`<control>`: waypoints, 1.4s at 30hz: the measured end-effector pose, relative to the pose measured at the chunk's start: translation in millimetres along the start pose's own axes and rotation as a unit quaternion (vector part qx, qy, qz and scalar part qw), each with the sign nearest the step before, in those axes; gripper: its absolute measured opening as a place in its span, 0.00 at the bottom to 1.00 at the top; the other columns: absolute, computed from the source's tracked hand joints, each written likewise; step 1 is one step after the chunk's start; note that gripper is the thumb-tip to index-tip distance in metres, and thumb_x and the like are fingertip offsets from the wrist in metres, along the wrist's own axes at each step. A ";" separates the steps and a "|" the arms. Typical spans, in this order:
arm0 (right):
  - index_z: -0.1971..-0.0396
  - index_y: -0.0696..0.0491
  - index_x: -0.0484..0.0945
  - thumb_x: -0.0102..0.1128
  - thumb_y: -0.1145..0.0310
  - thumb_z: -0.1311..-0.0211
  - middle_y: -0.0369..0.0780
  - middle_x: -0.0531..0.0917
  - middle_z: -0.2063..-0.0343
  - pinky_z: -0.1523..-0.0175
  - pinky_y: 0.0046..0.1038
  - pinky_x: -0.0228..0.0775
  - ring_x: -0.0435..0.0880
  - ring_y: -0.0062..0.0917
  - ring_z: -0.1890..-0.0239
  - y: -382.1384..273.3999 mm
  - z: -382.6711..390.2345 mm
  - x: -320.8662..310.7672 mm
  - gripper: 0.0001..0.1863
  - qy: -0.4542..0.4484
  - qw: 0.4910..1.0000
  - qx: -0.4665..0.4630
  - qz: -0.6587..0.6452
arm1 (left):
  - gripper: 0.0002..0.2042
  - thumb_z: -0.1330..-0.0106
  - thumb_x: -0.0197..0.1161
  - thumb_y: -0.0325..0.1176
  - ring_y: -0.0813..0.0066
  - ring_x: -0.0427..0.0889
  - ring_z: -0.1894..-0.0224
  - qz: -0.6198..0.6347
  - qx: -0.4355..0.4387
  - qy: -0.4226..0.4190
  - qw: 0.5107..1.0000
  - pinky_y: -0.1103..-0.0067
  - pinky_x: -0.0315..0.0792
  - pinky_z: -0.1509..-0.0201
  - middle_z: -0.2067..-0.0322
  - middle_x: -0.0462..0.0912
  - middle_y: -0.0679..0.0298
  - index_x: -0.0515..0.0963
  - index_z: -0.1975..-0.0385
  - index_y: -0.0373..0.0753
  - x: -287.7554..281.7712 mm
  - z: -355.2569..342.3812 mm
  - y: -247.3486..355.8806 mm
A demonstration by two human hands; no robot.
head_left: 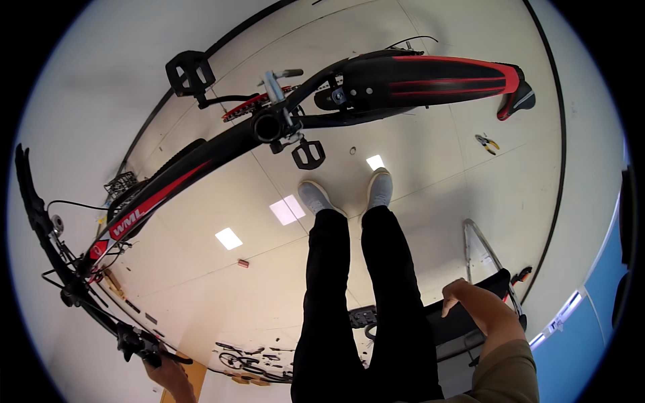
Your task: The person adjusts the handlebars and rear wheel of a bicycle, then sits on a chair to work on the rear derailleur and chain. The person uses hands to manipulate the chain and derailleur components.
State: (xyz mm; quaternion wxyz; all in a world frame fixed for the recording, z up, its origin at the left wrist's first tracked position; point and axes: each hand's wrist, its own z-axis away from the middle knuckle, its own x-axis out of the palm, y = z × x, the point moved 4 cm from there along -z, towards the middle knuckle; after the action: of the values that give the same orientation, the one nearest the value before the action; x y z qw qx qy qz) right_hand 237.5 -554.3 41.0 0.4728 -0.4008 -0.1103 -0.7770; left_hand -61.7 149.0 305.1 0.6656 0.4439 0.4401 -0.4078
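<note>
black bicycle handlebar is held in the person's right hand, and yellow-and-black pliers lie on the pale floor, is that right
Wrong hand: the head view shows the left hand holding the black bicycle handlebar. The yellow-and-black pliers do lie on the pale floor.

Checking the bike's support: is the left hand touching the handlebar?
Touching: the head view shows the left hand grasping the handlebar near its end.

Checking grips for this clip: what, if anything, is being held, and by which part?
The left hand holds the bicycle handlebar by its near end; the right hand appears empty.
</note>
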 end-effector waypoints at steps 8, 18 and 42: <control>0.57 0.44 0.89 0.69 0.58 0.52 0.39 0.89 0.53 0.35 0.42 0.62 0.84 0.37 0.44 -28.7 -38.5 -11.1 0.19 0.126 0.988 -0.012 0.088 | 0.06 0.25 0.63 0.31 0.88 0.58 0.89 -0.003 -0.028 0.005 1.000 0.82 0.49 0.87 0.82 0.68 0.73 0.74 0.57 0.38 -12.5 -23.8 -0.3; 0.56 0.46 0.88 0.66 0.59 0.49 0.40 0.89 0.55 0.37 0.39 0.67 0.85 0.37 0.45 -79.2 17.3 -95.3 0.18 0.148 0.984 -0.087 0.038 | 0.17 0.28 0.57 0.20 0.82 0.74 0.79 0.006 -0.052 -0.033 0.998 0.83 0.62 0.82 0.63 0.83 0.60 0.72 0.41 0.28 -15.1 -24.8 -1.8; 0.54 0.57 0.86 0.68 0.60 0.40 0.47 0.89 0.57 0.45 0.37 0.79 0.88 0.39 0.51 62.2 231.7 -277.9 0.19 0.487 0.817 -0.100 -0.290 | 0.11 0.35 0.71 0.29 0.65 0.85 0.64 -0.058 -0.034 -0.003 0.998 0.72 0.79 0.57 0.64 0.89 0.52 0.83 0.62 0.25 -8.8 -4.7 12.8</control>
State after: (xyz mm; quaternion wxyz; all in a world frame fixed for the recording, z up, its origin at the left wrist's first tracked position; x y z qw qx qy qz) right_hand 473.2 -280.0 -22.4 0.1747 0.0361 0.1013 -0.9787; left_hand -53.3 158.3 315.4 0.6568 0.3938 0.4766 -0.4317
